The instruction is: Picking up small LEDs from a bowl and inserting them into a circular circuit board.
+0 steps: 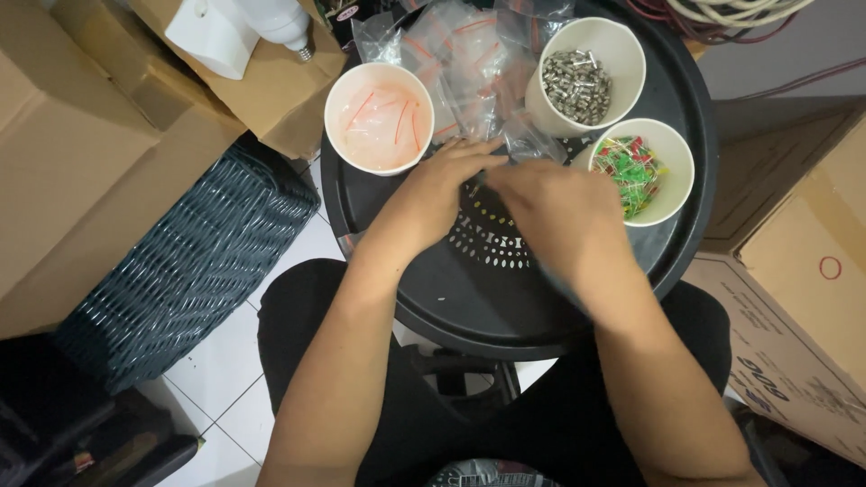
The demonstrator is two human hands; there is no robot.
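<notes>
Now both hands, left (439,189) & right (557,215), pinch small clear bag (526,142).

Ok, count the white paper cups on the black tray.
3. One cup holding small bags sits at the tray's back left, one with metal parts at the back right, one with coloured parts on the right. None seems hidden.

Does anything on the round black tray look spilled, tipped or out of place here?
Nothing stands out. The three white cups stand upright on the black tray: one with clear bags, one with metal parts, one with red and green pieces. Loose zip bags lie piled between them. Both hands, left and right, meet at mid-tray.
</notes>
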